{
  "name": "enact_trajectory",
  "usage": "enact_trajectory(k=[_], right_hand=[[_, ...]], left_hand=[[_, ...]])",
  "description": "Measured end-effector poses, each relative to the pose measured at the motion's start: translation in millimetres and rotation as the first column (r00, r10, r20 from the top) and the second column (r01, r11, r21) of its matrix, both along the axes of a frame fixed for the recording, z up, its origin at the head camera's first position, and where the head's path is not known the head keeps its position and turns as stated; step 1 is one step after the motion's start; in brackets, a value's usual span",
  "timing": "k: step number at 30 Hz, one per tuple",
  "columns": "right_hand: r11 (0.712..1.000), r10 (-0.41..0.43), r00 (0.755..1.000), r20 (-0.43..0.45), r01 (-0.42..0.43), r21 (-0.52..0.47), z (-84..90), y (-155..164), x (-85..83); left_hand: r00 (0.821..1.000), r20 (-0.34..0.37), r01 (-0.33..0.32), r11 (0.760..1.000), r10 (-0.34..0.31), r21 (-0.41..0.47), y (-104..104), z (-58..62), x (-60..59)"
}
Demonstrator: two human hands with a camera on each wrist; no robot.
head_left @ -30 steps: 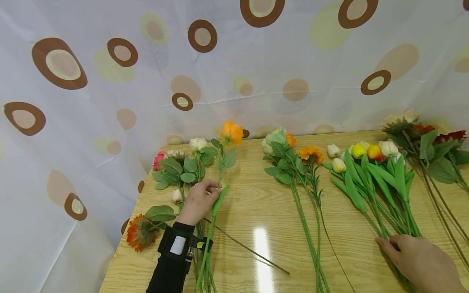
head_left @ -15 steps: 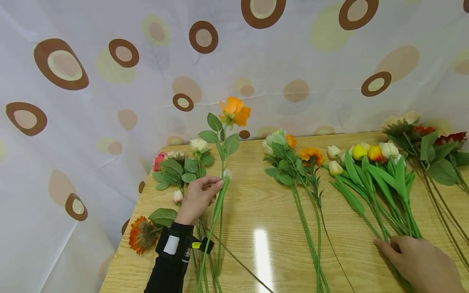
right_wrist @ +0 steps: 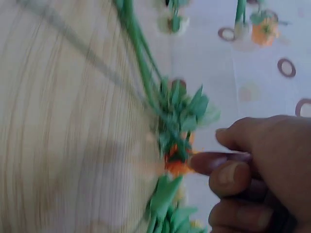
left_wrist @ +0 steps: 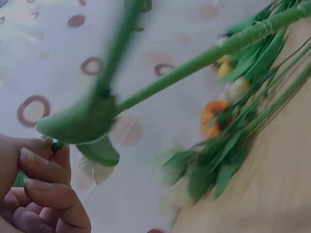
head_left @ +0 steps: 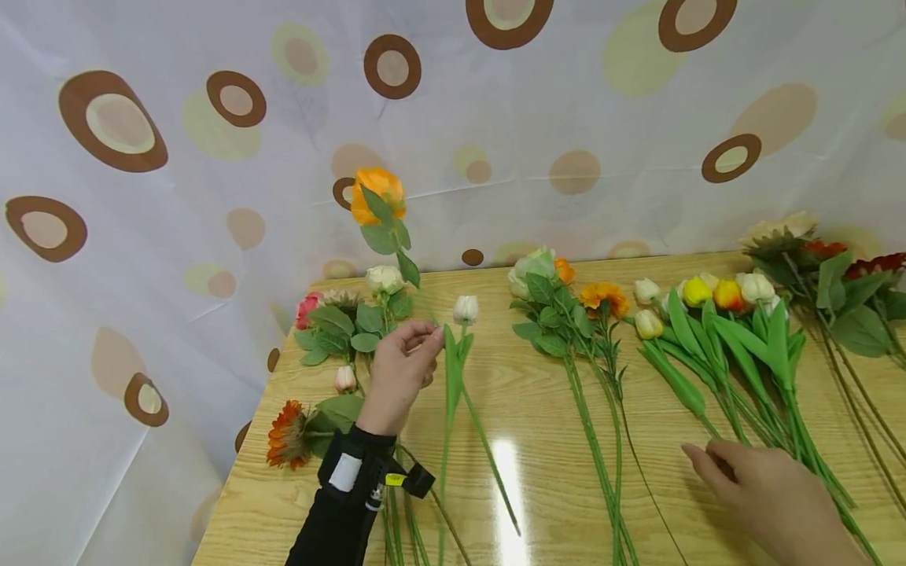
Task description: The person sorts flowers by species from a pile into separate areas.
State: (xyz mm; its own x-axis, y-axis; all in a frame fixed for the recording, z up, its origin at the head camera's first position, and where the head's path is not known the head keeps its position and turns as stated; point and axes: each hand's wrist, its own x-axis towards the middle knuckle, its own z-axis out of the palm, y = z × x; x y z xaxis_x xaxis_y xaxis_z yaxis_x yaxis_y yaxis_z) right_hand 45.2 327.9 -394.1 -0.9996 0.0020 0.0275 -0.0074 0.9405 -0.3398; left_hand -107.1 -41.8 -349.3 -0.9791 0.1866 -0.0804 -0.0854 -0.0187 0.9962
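My left hand [head_left: 403, 369] pinches green stems between thumb and fingertips above the left part of the table. An orange rose [head_left: 381, 195] leans up to the left beyond this hand, and a white tulip [head_left: 465, 309] stands just right of the fingertips. In the left wrist view, the tulip's green leaf [left_wrist: 80, 121] is right at the thumb and fingers, and two stems cross there. My right hand [head_left: 764, 487] hovers beside the bunch of tulips [head_left: 736, 338], fingers loosely curled with nothing between them. The right wrist view shows its thumb and index finger apart.
On the wooden table [head_left: 538, 409], pink and cream flowers lie at left with an orange sunflower-like bloom [head_left: 286, 434]. A pale green rose [head_left: 534, 271] and an orange carnation-like flower [head_left: 604, 299] lie mid-table. Dark red flowers [head_left: 874, 266] lie far right. A patterned curtain [head_left: 453, 118] hangs behind.
My left hand has raised the orange rose and white tulip; the rose has swung left and the tulip now shows at right. My right hand has come off the tulip stems and moved left.
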Motion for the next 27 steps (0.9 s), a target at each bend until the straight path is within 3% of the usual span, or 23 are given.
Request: enact_trajectory(k=[3, 5, 8, 12, 15, 17, 18, 20, 24, 25, 27], right_hand=[[0.986, 0.089, 0.987, -0.134, -0.107, -0.129, 0.4, -23, -0.7], [0.944, 0.152, 0.979, -0.134, -0.184, -0.272, 2.3, -38, -1.7], [0.834, 0.261, 0.964, -0.058, -0.256, -0.489, 5.2, -59, -5.4], [0.677, 0.401, 0.915, 0.037, -0.269, -0.685, 8.8, -81, -9.5], [0.582, 0.457, 0.889, 0.023, -0.279, -0.764, 12.4, -93, -10.3], [0.547, 0.468, 0.884, 0.003, -0.287, -0.787, 13.6, -96, -10.3], [0.543, 0.466, 0.885, 0.008, -0.279, -0.792, 14.3, -96, -10.2], [0.578, 0.434, 0.901, -0.005, -0.283, -0.765, 13.7, -92, -9.6], [0.741, 0.274, 0.961, -0.046, -0.242, -0.626, 10.8, -74, -7.2], [0.784, 0.222, 0.973, -0.057, -0.213, -0.584, 9.9, -68, -6.6], [0.837, 0.144, 0.988, -0.064, -0.156, -0.524, 8.2, -55, -5.6]], left_hand=[[0.987, 0.053, 0.155, 0.988, -0.154, -0.006, 18, -3.6, 11.9], [0.964, 0.078, 0.257, 0.966, -0.255, -0.007, 31, -6.8, 20.5], [0.932, 0.085, 0.354, 0.935, -0.353, 0.009, 49, -10.1, 31.2], [0.913, 0.060, 0.401, 0.915, -0.403, 0.037, 68, -10.9, 39.3], [0.906, 0.045, 0.421, 0.907, -0.422, 0.029, 77, -10.6, 43.5], [0.903, 0.030, 0.428, 0.904, -0.428, 0.004, 81, -11.0, 45.7], [0.904, 0.024, 0.427, 0.904, -0.427, -0.009, 82, -11.4, 46.6], [0.906, -0.003, 0.421, 0.905, -0.422, -0.061, 81, -12.5, 47.7], [0.906, -0.037, 0.400, 0.881, -0.422, -0.251, 73, -17.4, 48.6], [0.904, -0.037, 0.394, 0.864, -0.426, -0.315, 70, -19.0, 48.6], [0.897, -0.018, 0.391, 0.811, -0.442, -0.435, 63, -22.4, 49.3]])
